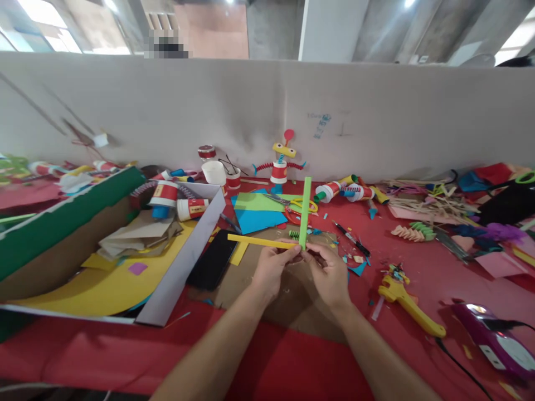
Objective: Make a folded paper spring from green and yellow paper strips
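Together, two bare hands pinch a green and a yellow paper strip at their meeting ends.

The left hand (pixel 271 270) closes thumb and fingertips on the inner end of the yellow paper strip (pixel 261 240), which reaches out leftward; the right hand (pixel 329 274) pinches at the foot of the green paper strip (pixel 305 214), which stands upright, the strips forming a corner above the brown cardboard sheet (pixel 288 289). Beside the cardboard's left edge lies a black phone (pixel 212 260); to the right rests a yellow hot glue gun (pixel 409 306), and beyond the cardboard stands a paper-cup figure (pixel 279 172) with folded arms of red and blue.
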Available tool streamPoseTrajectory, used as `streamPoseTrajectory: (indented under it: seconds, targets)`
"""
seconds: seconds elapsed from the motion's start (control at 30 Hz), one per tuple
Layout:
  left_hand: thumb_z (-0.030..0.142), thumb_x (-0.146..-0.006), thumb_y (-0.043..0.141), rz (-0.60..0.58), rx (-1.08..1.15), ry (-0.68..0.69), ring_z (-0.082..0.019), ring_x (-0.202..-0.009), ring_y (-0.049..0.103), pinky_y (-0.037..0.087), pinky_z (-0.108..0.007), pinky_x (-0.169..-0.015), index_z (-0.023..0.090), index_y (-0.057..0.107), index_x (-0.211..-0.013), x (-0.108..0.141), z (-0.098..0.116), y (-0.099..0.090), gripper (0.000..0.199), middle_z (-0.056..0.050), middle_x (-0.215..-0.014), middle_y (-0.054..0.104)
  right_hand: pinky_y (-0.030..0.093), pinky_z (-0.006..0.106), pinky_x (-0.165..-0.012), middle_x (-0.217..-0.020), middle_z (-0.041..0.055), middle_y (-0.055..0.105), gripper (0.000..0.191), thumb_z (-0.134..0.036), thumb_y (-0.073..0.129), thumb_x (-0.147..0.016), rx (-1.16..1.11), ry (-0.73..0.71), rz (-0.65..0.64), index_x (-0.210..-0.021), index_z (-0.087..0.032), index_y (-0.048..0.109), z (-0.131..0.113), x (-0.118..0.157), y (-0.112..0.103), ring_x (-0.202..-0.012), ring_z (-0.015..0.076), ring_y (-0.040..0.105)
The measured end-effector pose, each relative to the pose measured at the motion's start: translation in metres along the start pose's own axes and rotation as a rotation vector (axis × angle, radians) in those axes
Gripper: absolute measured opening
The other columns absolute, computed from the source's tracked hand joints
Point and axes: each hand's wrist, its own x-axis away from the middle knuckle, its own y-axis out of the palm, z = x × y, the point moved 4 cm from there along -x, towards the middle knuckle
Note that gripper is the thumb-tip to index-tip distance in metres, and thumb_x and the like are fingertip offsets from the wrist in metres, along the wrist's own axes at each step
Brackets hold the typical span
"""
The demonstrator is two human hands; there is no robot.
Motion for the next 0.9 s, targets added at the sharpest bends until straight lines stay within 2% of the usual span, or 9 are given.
streamPoseTrajectory:
  seconds: [0.1,0.27,0.43,0.5,0.7,0.8,0.9]
  targets:
    - [0.026,-0.059,0.075,0.021,-0.002,0.036,-0.014,-0.069,0.061,0.048,-0.029,-0.073,0.012,0.069,-0.078,0.002,0.004,0.003,0.024,-0.006,-0.075,0.068,0.050,0.034,-0.076,-0.095,0.0075,0.063,0.019,-0.033,0.060,-0.078,-0.041,0.051,-0.015,-0.092,-0.021,0.064,-0.001,0.000,0.001,-0.089,0.0204,0.059]
    - [0.025,-0.056,0.075,0.053,-0.057,0.076,-0.016,-0.071,0.061,0.047,-0.030,-0.073,0.012,0.069,-0.073,0.007,0.010,0.007,0.022,-0.006,-0.070,0.067,0.050,0.034,-0.074,-0.094,0.0075,0.066,0.027,-0.037,0.059,-0.078,-0.141,0.174,-0.067,-0.098,-0.019,0.063,-0.005,0.001,0.003,-0.083,0.0198,0.061]
    - [0.020,-0.057,0.074,0.074,-0.078,0.107,-0.014,-0.063,0.059,0.046,-0.027,-0.066,0.013,0.067,-0.076,0.006,0.006,0.005,0.021,-0.003,-0.067,0.065,0.048,0.030,-0.064,-0.071,0.0034,0.065,0.024,-0.038,0.061,-0.076,-0.166,0.279,-0.077,-0.088,-0.018,0.067,0.002,0.002,0.003,-0.066,0.0171,0.059]
    - [0.019,-0.058,0.073,0.063,-0.071,0.107,-0.013,-0.061,0.058,0.046,-0.027,-0.064,0.014,0.065,-0.080,0.006,0.004,0.005,0.024,-0.002,-0.067,0.065,0.047,0.029,-0.062,-0.068,0.0017,0.064,0.023,-0.037,0.061,-0.076,-0.230,0.312,-0.095,-0.086,-0.018,0.067,0.004,0.002,0.003,-0.064,0.0155,0.057]
    - [0.018,-0.055,0.073,0.120,-0.125,0.102,-0.013,-0.057,0.058,0.046,-0.026,-0.059,0.012,0.065,-0.071,0.007,0.008,0.006,0.019,-0.003,-0.063,0.065,0.046,0.028,-0.066,-0.075,0.0013,0.065,0.021,-0.038,0.062,-0.075,-0.349,0.367,-0.098,-0.083,-0.019,0.064,0.000,0.004,0.005,-0.069,0.0150,0.058]
    - [0.019,-0.057,0.073,0.101,-0.147,0.141,-0.015,-0.061,0.059,0.047,-0.027,-0.060,0.013,0.066,-0.071,0.008,0.010,0.008,0.017,-0.004,-0.065,0.066,0.047,0.030,-0.068,-0.082,0.0036,0.066,0.024,-0.039,0.059,-0.077,-0.327,0.373,-0.118,-0.088,-0.019,0.064,-0.003,0.005,0.004,-0.071,0.0165,0.059]
    - [0.021,-0.059,0.072,0.079,-0.206,0.191,-0.016,-0.063,0.059,0.048,-0.028,-0.061,0.014,0.066,-0.073,0.011,0.012,0.011,0.016,-0.004,-0.064,0.064,0.047,0.029,-0.064,-0.076,0.0036,0.065,0.022,-0.039,0.060,-0.077,-0.254,0.359,-0.092,-0.083,-0.018,0.062,-0.001,0.007,-0.003,-0.067,0.0162,0.059]
